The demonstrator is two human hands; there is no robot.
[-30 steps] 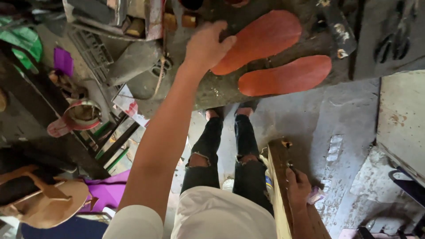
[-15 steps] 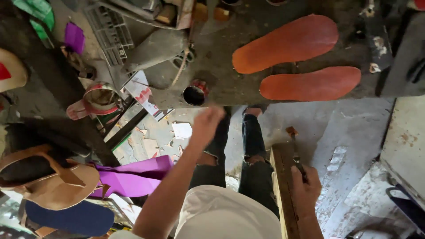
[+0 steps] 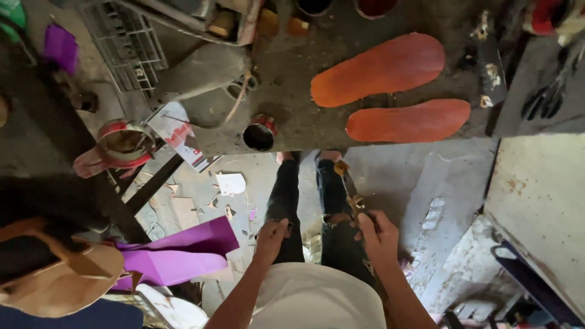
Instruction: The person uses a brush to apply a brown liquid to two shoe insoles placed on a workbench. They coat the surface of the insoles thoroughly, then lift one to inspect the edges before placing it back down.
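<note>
My right hand (image 3: 376, 233) grips a glue-caked brush (image 3: 347, 186) that points away from me over my right leg. Resting on my left thigh, my left hand (image 3: 272, 234) has its fingers curled and holds nothing. Two orange shoe soles lie flat on the grimy workbench (image 3: 292, 119) ahead: the upper sole (image 3: 379, 68) slants, the lower sole (image 3: 409, 120) lies level. A small open tin (image 3: 259, 134) stands at the bench's near edge.
A red-rimmed glue pot (image 3: 125, 143) sits at the left, and purple sheets (image 3: 177, 254) lean below it. A tan sandal piece (image 3: 58, 280) lies at the lower left. A grey slab (image 3: 539, 201) fills the right side. Paper scraps litter the floor (image 3: 231, 183).
My left hand has drawn back from the orange soles on the bench down to my thigh. My right hand now holds the brush raised over my right leg.
</note>
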